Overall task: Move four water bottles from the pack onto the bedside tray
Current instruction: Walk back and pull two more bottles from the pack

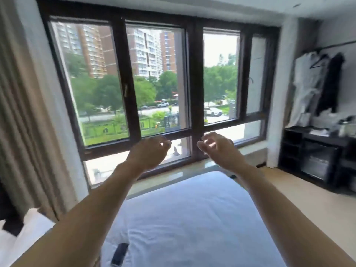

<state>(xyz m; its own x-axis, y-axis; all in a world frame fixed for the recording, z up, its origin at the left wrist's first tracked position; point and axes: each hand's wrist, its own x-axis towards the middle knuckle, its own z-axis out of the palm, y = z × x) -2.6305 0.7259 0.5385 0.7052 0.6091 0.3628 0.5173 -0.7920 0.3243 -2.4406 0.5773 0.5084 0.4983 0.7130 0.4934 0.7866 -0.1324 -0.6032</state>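
Both arms stretch toward twelve o'clock over the bed point(192, 218), left hand point(148, 151) and right hand point(217, 149) loosely curled, each grip empty, no bottles or tray in view.

Water bottles, pack and tray: outside this view. Left hand point(148, 151) and right hand point(217, 149), 12 o'clock, are empty, fingers loosely curled.

Both bare arms reach forward from the lower corners of the frame and converge toward its middle. The left hand point(149, 151) sits just left of centre, back toward the camera, fingers curled loosely downward and holding nothing. The right hand point(216, 146) is just right of centre, near the left but apart, fingers loosely curled, empty.
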